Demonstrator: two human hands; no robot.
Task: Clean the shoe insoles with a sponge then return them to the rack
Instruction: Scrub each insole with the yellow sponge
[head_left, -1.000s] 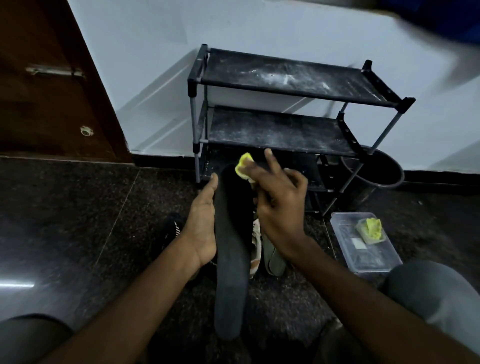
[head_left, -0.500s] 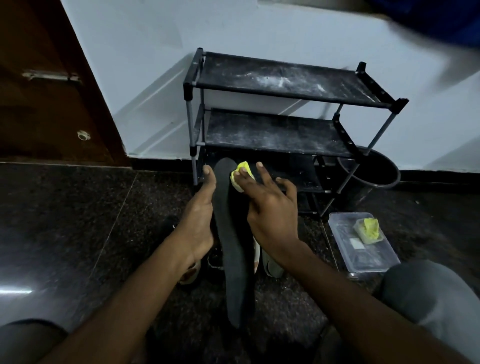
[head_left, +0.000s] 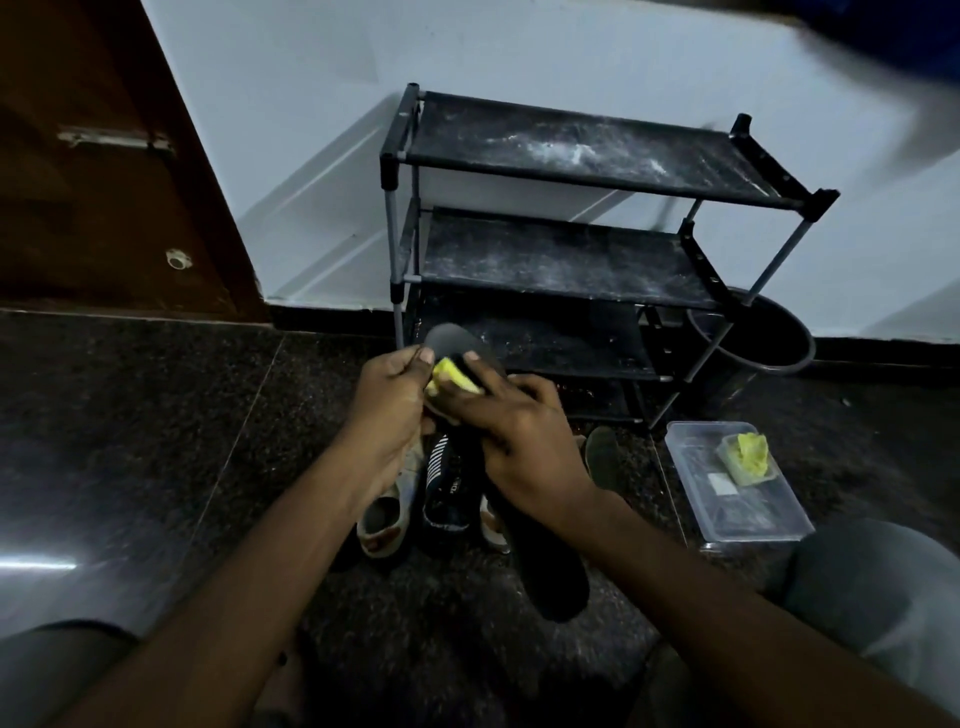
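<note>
A long black insole (head_left: 553, 577) is held up in front of the black shoe rack (head_left: 571, 260), its toe end (head_left: 447, 338) showing above my hands. My left hand (head_left: 387, 410) grips the insole's upper part from the left, thumb near the top. With fingers curled round it, my right hand (head_left: 511, 431) presses a yellow sponge (head_left: 452, 375) against the insole near its toe. The insole's middle is hidden behind my right hand.
Shoes (head_left: 441, 478) lie on the dark floor below my hands, another insole (head_left: 602, 457) to their right. A clear plastic box (head_left: 737, 488) holding a yellow sponge piece (head_left: 748, 457) sits at right. A dark bucket (head_left: 753, 338) stands beside the rack. A wooden door (head_left: 104, 156) is at left.
The insole's lower end has swung to the right. My left hand moved up and closed round the upper insole. The sponge hand stayed near the toe end, shifting slightly left.
</note>
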